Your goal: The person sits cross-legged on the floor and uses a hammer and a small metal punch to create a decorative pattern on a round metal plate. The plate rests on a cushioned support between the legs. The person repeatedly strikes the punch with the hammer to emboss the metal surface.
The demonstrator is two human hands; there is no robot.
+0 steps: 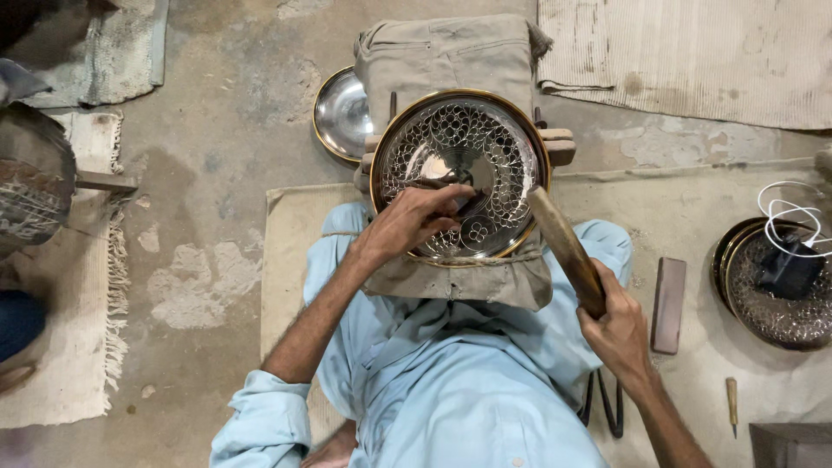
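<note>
The left hand [407,224] rests on the near left part of an engraved metal plate [459,173]. Its fingers [446,204] are bunched narrowly around a small dark chisel [472,205], whose tip meets the plate just beyond the fingertips. The plate is round, silver in the middle with a brass-coloured rim, and cut with a dense pattern of loops and petals. It lies face up on a cloth-wrapped work block [451,61] that sits over the person's lap, directly under the left fingers.

The right hand [617,325] is closed in a full grip around the lower end of a wooden mallet [565,247]. The mallet's handle runs up and to the left from the fingers, and its far end sits at the right rim of the plate, just beside the left fingertips.

Beyond the left fingers, partly tucked under the block, lies a plain polished plate [340,113]. To the right of the right fingers a flat brown sharpening stone [668,303] lies on the floor mat [693,217]. Farther right sits a stack of engraved plates [771,295] with a dark object and a white cable [793,217] on top. Below that stack a small wooden-handled tool [732,400] lies on the mat. A pair of dark tongs [607,403] lies just beside the right wrist.
</note>
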